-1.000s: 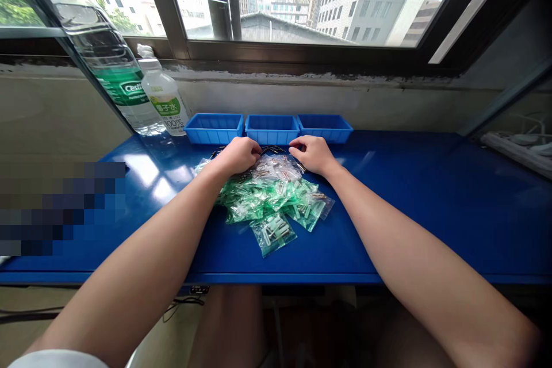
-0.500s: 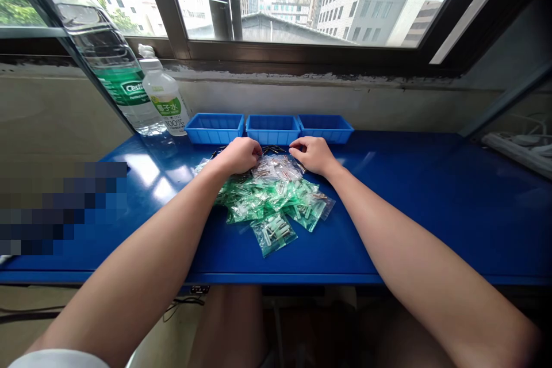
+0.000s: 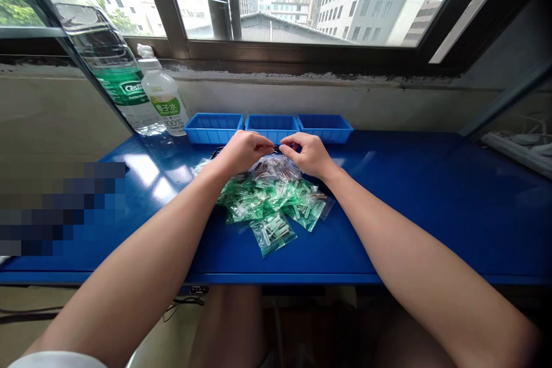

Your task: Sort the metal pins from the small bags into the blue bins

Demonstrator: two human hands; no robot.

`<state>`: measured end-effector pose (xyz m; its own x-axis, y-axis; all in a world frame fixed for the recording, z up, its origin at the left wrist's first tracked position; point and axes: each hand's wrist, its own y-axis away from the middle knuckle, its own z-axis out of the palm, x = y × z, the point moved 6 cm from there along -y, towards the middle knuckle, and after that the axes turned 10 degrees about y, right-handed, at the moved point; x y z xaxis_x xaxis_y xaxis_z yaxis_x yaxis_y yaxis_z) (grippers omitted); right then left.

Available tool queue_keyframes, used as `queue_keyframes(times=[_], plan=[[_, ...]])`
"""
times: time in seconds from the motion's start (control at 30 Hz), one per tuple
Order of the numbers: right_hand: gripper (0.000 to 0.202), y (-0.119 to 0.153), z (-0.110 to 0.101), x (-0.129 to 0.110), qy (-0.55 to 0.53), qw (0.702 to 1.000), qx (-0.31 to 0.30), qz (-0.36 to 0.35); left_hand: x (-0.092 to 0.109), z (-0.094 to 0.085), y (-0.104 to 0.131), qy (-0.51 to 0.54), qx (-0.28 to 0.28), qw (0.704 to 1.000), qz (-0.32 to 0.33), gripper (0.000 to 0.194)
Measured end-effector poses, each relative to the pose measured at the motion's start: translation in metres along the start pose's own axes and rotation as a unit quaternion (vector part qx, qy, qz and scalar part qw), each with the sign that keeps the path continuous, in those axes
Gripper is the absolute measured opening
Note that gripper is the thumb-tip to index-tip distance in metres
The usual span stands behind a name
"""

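Note:
Behind the pile of small bags, my left hand [image 3: 246, 149] is closed in a pinch, and a thin dark piece shows at its fingertips. My right hand [image 3: 307, 152] faces it a short way off, thumb and fingers drawn together; what they hold, if anything, is too small to make out. Just below the hands lie clear plastic bags [image 3: 276, 167] with reddish-brown and dark pieces inside. Nearer to me is a heap of green-tinted bags [image 3: 263, 198] holding pale and metallic pieces. One such bag [image 3: 273, 234] lies at the front of the heap.
Along the back of the blue table [image 3: 414, 213] stand a left blue bin [image 3: 214, 135], a middle blue bin [image 3: 272, 138] and a right blue bin [image 3: 326, 135]. A large water bottle [image 3: 121, 86] and a smaller bottle [image 3: 166, 98] stand at the back left. A power strip [image 3: 517, 146] is at far right.
My left hand has moved right and slightly up, and my right hand has moved a little left. Their fingertips are now close together above the dark pieces. The bags have stayed in place.

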<state>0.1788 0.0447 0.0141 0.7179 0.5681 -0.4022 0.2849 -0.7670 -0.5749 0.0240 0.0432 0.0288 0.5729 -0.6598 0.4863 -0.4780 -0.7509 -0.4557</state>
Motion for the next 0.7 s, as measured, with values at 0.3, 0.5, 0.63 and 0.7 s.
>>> queue_keyframes(times=[0.3,0.5,0.63,0.7], plan=[[0.014,0.002,0.006,-0.015,-0.008,0.997,-0.031,-0.066,0.006,-0.002,0.0,-0.002,0.007,0.999,0.052,0.016],[0.013,0.003,0.007,-0.016,-0.021,0.997,-0.045,-0.062,0.005,-0.001,-0.001,-0.005,0.001,1.0,0.029,0.019],[0.015,0.003,0.006,-0.016,-0.001,0.998,-0.038,-0.058,0.005,-0.001,-0.001,-0.018,0.003,1.0,0.023,0.027],[0.017,0.001,0.004,-0.01,0.014,0.999,-0.022,-0.034,-0.001,-0.003,-0.001,-0.036,0.018,0.999,0.003,0.031]])
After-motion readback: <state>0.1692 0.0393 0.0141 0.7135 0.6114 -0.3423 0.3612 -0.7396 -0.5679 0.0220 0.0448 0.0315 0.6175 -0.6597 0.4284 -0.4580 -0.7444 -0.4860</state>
